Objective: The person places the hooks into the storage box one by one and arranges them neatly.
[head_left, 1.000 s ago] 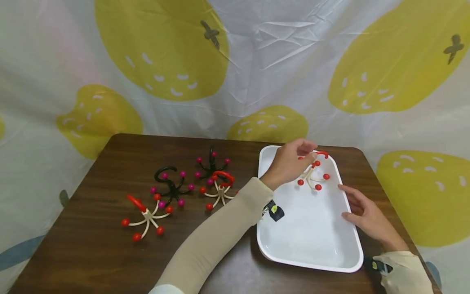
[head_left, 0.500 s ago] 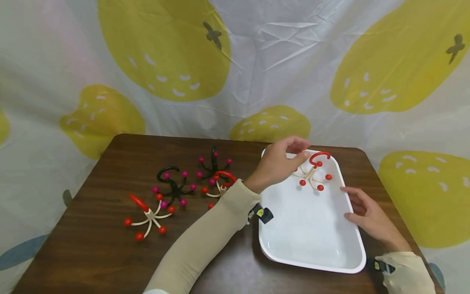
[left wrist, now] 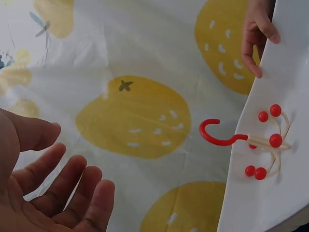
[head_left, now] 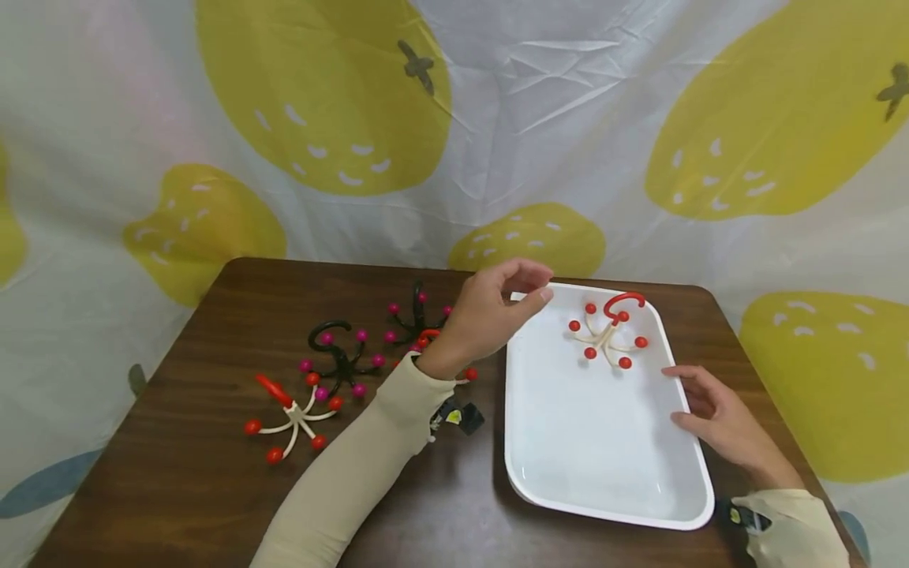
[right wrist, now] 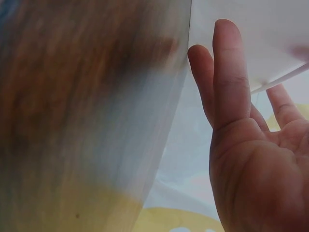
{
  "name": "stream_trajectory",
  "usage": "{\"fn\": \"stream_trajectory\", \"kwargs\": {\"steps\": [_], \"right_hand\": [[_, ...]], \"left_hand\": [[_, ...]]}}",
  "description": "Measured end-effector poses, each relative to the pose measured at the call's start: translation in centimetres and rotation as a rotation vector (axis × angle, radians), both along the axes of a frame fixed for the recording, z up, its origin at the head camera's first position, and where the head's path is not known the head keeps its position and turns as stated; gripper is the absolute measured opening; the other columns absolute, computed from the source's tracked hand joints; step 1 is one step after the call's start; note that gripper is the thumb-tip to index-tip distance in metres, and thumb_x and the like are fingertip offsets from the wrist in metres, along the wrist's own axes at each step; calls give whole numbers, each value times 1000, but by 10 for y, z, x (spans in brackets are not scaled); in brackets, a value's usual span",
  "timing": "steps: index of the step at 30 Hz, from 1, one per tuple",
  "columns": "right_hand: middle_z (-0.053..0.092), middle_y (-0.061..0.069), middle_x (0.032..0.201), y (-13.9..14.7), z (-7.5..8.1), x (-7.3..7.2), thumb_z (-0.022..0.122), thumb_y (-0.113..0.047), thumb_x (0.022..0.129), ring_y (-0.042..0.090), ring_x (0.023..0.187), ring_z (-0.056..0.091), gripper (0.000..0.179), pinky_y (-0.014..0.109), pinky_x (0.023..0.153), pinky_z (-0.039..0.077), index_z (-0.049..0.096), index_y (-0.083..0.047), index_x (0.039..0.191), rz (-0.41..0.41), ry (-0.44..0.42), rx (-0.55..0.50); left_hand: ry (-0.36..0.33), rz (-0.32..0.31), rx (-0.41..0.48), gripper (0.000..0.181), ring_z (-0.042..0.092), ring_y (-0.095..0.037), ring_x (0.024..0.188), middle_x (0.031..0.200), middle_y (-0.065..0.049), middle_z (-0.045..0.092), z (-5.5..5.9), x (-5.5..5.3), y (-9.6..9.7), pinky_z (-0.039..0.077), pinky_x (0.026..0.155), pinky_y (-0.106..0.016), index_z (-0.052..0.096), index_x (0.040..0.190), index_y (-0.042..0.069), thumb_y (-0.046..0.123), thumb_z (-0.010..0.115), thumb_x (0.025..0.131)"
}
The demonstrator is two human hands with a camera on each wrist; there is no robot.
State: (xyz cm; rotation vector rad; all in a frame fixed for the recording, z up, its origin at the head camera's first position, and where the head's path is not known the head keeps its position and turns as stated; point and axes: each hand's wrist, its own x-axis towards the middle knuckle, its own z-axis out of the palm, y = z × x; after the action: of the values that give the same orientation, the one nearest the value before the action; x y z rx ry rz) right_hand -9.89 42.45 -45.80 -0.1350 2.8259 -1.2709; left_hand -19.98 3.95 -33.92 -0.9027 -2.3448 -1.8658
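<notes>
Empty, my left hand [head_left: 490, 315] hovers near the back left corner of the white tray [head_left: 604, 450], fingers loosely bent. Inside the tray, toward its back, stands a cream claw-shaped hanger [head_left: 604, 339] with several ball-tipped arms, red balls and a red hook; the left wrist view shows its red hook [left wrist: 217, 140] pointing away from the hand. At the tray's right side, my right hand [head_left: 727, 426] touches the rim with thumb and fingertips, and its fingers look fairly straight in the right wrist view. Another cream hanger [head_left: 465, 379] is mostly hidden behind my left wrist.
On the brown table [head_left: 156, 473], left of the tray, sit a cream hanger with red balls [head_left: 294, 418], a black hanger with magenta balls [head_left: 344, 367] and a second black one [head_left: 419, 315] farther back. A lemon-print cloth [head_left: 483, 158] hangs behind the table.
My left hand has moved left, away from the hanger in the tray, which now shows in full. The right hand keeps its place at the tray's rim.
</notes>
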Motion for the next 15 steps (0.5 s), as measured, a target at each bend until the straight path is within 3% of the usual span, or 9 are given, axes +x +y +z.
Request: {"fn": "stream_trajectory", "kwargs": {"steps": [8, 15], "right_hand": [[52, 35, 146, 1, 2, -2, 72, 1, 95, -14, 105, 57, 60, 22, 77, 60, 47, -2, 149, 14, 11, -22], [52, 36, 146, 0, 2, -5, 72, 0, 95, -12, 104, 57, 61, 21, 77, 59, 45, -2, 150, 1, -18, 0]], "left_hand": [[2, 23, 63, 23, 73, -15, 105, 118, -5, 75, -8, -4, -34, 59, 94, -31, 71, 125, 12, 19, 70, 102], [-7, 74, 47, 22, 73, -16, 106, 117, -5, 75, -18, -11, -63, 59, 98, -37, 72, 123, 13, 19, 72, 102]]}}
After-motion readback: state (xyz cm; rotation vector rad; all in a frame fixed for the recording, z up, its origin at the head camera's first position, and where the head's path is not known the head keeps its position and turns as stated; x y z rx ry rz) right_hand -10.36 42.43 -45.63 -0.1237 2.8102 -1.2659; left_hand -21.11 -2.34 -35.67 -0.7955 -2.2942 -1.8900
